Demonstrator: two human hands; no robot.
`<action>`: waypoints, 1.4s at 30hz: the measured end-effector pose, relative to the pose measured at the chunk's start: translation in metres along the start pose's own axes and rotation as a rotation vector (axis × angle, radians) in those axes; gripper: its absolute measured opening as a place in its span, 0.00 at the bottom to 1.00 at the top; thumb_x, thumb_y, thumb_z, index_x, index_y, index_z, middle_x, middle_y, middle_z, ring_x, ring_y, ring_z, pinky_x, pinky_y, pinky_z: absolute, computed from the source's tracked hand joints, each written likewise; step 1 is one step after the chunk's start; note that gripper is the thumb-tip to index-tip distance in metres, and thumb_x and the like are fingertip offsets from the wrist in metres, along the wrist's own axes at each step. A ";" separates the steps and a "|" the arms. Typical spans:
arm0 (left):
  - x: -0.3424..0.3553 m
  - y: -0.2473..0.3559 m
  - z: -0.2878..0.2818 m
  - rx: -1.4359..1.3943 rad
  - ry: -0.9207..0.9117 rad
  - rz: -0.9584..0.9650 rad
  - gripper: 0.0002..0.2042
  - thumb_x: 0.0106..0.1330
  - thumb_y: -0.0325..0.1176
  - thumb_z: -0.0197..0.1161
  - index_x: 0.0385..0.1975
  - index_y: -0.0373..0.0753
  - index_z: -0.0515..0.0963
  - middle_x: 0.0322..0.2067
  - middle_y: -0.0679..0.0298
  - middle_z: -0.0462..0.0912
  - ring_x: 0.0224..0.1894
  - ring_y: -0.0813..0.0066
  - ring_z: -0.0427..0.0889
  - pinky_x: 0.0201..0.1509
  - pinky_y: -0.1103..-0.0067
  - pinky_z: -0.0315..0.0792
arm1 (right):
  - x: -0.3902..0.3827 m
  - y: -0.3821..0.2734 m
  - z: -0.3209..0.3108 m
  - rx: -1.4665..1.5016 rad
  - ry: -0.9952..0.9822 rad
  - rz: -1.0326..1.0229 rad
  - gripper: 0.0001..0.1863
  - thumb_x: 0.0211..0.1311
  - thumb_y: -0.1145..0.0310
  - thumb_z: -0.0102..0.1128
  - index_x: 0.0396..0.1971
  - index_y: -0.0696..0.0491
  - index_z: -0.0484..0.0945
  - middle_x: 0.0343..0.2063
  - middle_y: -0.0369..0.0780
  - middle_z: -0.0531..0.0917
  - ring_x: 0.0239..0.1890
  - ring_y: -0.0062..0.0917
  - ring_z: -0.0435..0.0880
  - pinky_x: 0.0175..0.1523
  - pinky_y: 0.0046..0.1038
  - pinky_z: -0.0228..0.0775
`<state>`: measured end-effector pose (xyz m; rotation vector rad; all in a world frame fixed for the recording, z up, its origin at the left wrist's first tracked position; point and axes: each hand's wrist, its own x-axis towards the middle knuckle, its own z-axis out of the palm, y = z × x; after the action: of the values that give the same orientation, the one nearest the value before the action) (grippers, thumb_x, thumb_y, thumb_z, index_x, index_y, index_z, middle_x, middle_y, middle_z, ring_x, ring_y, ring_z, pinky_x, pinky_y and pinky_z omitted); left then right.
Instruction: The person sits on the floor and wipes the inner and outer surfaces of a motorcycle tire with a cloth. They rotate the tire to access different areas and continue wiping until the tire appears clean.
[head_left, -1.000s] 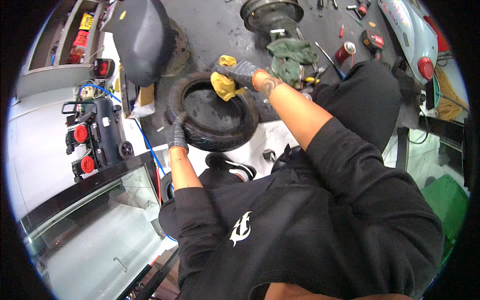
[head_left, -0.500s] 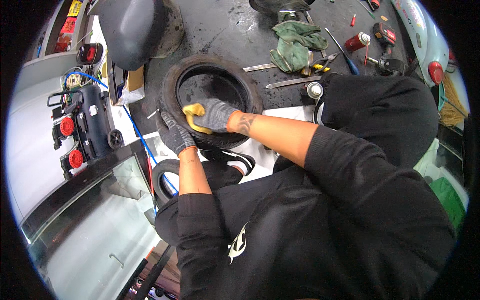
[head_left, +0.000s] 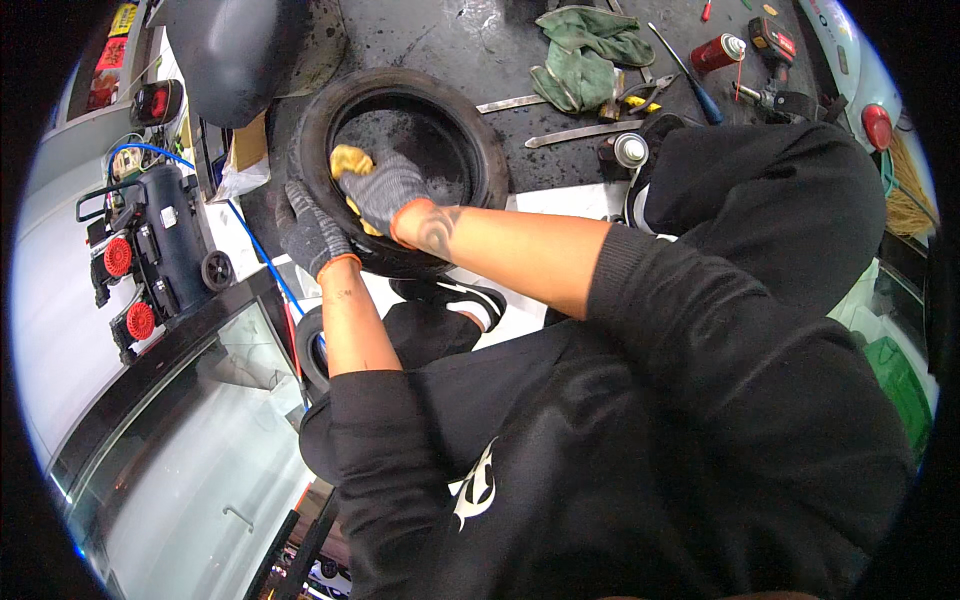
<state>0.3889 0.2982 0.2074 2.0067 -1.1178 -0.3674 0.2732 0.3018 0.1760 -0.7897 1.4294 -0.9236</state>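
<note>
A black tyre (head_left: 483,140) without a wheel rests on the dark mat, its opening facing up. My left hand (head_left: 318,236), in a grey knit glove with an orange cuff, grips the tyre's outer tread on the near left side. My right hand (head_left: 388,192), gloved alike, is closed round a yellow cloth (head_left: 351,160) and presses it against the inside of the tyre's near left wall. Part of the cloth shows below the fingers. The fingertips of the right hand are mostly hidden by the glove's back and the cloth.
Flat metal tyre levers (head_left: 580,134), a green glove (head_left: 590,55), a screwdriver (head_left: 706,100), pliers (head_left: 655,93), spray cans (head_left: 718,53) and a cordless drill (head_left: 772,45) lie to the right. A black seat-shaped piece (head_left: 240,55) stands far left. An air compressor (head_left: 170,240) and blue hose (head_left: 262,250) are at left.
The view has shifted slightly, so most things sit a little higher and further left. My right hand with the cloth has moved left and nearer along the tyre's inner wall.
</note>
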 end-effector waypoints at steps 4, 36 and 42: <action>0.006 0.007 0.004 -0.068 -0.020 -0.067 0.23 0.76 0.44 0.60 0.56 0.28 0.80 0.54 0.50 0.86 0.52 0.61 0.84 0.61 0.71 0.73 | 0.004 0.010 -0.004 -0.087 -0.142 -0.091 0.19 0.60 0.55 0.69 0.40 0.56 0.84 0.34 0.52 0.88 0.38 0.49 0.88 0.43 0.42 0.80; 0.002 0.064 0.023 0.330 0.044 0.011 0.28 0.72 0.54 0.60 0.54 0.33 0.82 0.54 0.47 0.85 0.57 0.47 0.82 0.63 0.62 0.72 | 0.103 0.120 -0.146 -1.128 -0.270 -0.750 0.16 0.60 0.60 0.61 0.47 0.46 0.83 0.43 0.43 0.86 0.48 0.41 0.85 0.52 0.41 0.77; 0.008 0.040 0.027 0.341 0.034 -0.131 0.34 0.72 0.63 0.53 0.61 0.37 0.78 0.59 0.46 0.82 0.61 0.44 0.80 0.66 0.60 0.71 | 0.218 0.001 -0.163 -1.091 0.142 -0.623 0.19 0.65 0.52 0.59 0.42 0.51 0.86 0.45 0.48 0.87 0.48 0.46 0.86 0.53 0.46 0.77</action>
<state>0.3540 0.2666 0.2216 2.3830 -1.0872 -0.2175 0.0951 0.1228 0.0727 -2.0943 1.8364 -0.5799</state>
